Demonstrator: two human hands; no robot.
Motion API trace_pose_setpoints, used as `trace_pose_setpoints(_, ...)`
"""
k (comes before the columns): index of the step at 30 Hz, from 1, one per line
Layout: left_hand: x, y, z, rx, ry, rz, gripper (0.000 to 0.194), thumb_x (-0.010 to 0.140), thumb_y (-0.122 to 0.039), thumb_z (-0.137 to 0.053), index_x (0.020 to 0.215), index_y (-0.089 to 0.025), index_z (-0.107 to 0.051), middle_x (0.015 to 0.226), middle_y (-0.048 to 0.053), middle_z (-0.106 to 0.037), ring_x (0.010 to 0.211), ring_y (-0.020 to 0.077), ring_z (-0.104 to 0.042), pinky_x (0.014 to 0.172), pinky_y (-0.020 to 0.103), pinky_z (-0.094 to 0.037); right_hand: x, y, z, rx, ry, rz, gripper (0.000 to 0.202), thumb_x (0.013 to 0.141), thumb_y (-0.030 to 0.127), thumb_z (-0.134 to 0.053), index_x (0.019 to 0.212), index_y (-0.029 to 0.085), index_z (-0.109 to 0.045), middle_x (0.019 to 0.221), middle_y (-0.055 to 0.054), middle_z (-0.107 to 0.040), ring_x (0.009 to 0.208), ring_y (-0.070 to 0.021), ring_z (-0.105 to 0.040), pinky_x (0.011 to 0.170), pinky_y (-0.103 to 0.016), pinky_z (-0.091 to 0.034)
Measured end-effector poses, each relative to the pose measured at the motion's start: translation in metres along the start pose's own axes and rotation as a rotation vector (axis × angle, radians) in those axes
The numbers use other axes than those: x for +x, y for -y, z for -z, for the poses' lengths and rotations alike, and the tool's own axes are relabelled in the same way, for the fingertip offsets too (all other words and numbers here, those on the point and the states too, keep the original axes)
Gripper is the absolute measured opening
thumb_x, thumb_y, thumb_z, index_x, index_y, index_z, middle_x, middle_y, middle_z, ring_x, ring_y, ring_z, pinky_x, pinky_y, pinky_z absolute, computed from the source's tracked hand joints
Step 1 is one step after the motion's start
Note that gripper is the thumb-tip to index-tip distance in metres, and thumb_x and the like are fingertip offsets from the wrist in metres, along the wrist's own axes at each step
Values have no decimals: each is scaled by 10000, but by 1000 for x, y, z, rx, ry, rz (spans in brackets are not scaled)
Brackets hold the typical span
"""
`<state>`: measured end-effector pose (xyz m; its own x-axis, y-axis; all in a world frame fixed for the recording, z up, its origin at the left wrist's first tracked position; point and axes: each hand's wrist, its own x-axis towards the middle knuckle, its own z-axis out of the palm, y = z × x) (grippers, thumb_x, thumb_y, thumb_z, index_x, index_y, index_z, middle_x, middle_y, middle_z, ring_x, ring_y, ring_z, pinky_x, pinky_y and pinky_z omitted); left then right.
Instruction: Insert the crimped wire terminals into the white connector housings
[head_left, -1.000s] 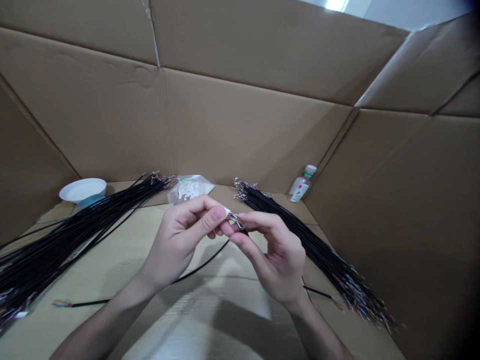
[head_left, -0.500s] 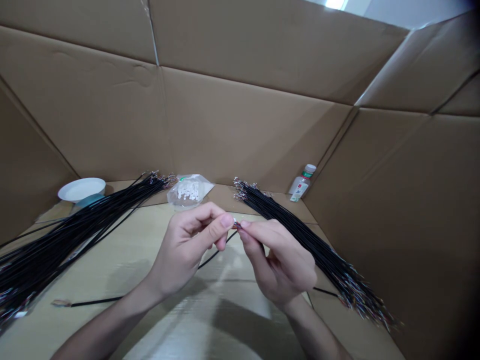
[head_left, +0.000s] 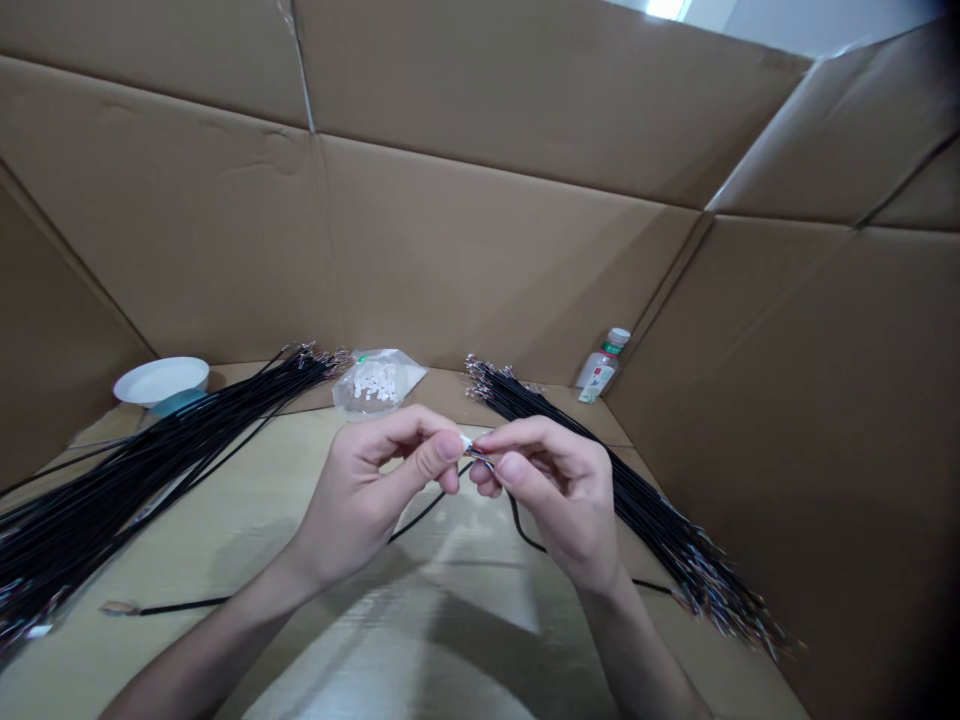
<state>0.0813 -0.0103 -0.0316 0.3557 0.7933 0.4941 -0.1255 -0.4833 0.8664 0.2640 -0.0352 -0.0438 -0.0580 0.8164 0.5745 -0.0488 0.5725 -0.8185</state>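
Note:
Between the fingertips of both hands is a small white connector [head_left: 466,442] with thin coloured wires [head_left: 480,457] running from it. My left hand [head_left: 382,490] pinches the connector between thumb and forefinger. The fingers of my right hand [head_left: 559,490] are closed around the wires, just right of the connector. A black cable [head_left: 525,535] hangs down below my right hand, and another stretch of black cable [head_left: 427,515] shows between the hands. At the lower left, a cable end [head_left: 124,608] with bared wires lies on the table.
A large bundle of black cables [head_left: 180,450] lies at the left, a second bundle [head_left: 622,470] at the right. Behind my hands sit a clear bag of white connectors [head_left: 375,382] and a bottle [head_left: 600,368]. A white bowl [head_left: 161,381] stands far left. Cardboard walls [head_left: 510,250] enclose the table [head_left: 270,500].
My right hand has shifted its grip: its fingers have opened out somewhat and turned, and more of the white connector and wires shows. The left hand has barely moved.

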Motion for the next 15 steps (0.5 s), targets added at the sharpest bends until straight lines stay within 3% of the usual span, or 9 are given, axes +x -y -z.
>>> trace_pose_setpoints(3,0,2,-1,40,2,-27,231,1031,-248,-646,819,-214,-731,717,-40,-701,664,86,-603,625,203,-449,2,2,1,155,9,-143,82,884,282,-817,895,211,-779,733,-5,-788,631,-138,-739,603,-255,-639)
trace_pose_setpoints(6,-1,4,0,126,27,-48,241,1029,-261,-649,805,-212,-723,748,-34,-724,706,104,-638,666,228,-461,3,3,2,162,16,-198,109,876,286,-819,840,202,-758,701,-1,-769,593,-125,-701,578,-243,-609)
trace_pose_setpoints(15,-2,3,2,310,44,-80,245,1012,-266,-671,780,-210,-722,744,-38,-726,691,111,-637,682,248,-457,5,8,-2,35,22,-211,156,887,232,-763,761,177,-689,608,45,-594,522,-68,-467,484,-190,-385)
